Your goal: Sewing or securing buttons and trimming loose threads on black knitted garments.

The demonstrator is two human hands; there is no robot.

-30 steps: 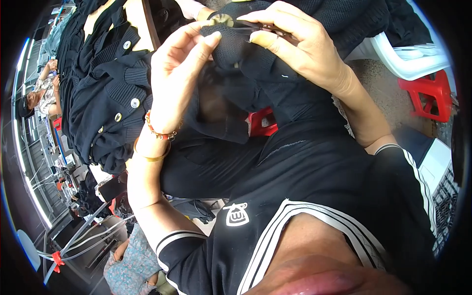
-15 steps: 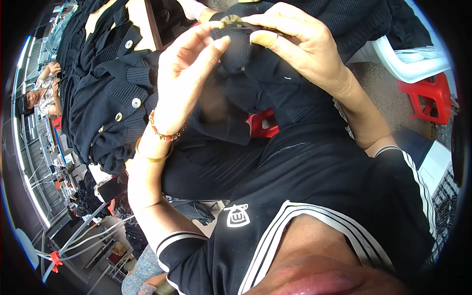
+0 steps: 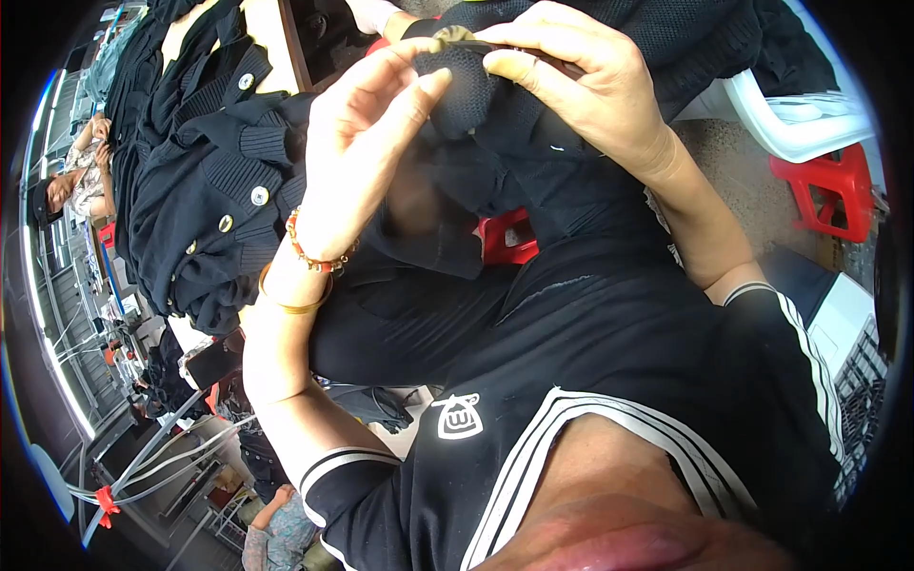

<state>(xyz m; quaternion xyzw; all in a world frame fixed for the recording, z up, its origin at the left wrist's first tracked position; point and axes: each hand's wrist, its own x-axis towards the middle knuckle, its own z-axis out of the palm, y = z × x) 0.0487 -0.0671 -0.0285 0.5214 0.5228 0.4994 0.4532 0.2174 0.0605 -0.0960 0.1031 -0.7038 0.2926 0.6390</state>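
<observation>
Up at the top of the view, my left hand (image 3: 367, 124) pinches the edge of a black knit garment (image 3: 459, 95) between thumb and fingertips. My right hand (image 3: 600, 90) grips the same edge a short way to the right, its thumb pressed under the cloth and its fingers over it. Between the two sets of fingertips sits a small olive-gold piece that looks like a button (image 3: 453, 34). Whether it is sewn on cannot be made out. The rest of the knit hangs down over my lap.
A pile of black buttoned cardigans (image 3: 205, 176) lies to the left. At right are a white plastic chair (image 3: 762, 124), a red stool (image 3: 828, 195) and a black crate (image 3: 862, 390). Another person (image 3: 86, 176) is at far left, and one more (image 3: 281, 533) at lower left.
My hands keep their hold on the knit edge with only a tiny shift. The view has moved slightly, and the person at lower left shows more.
</observation>
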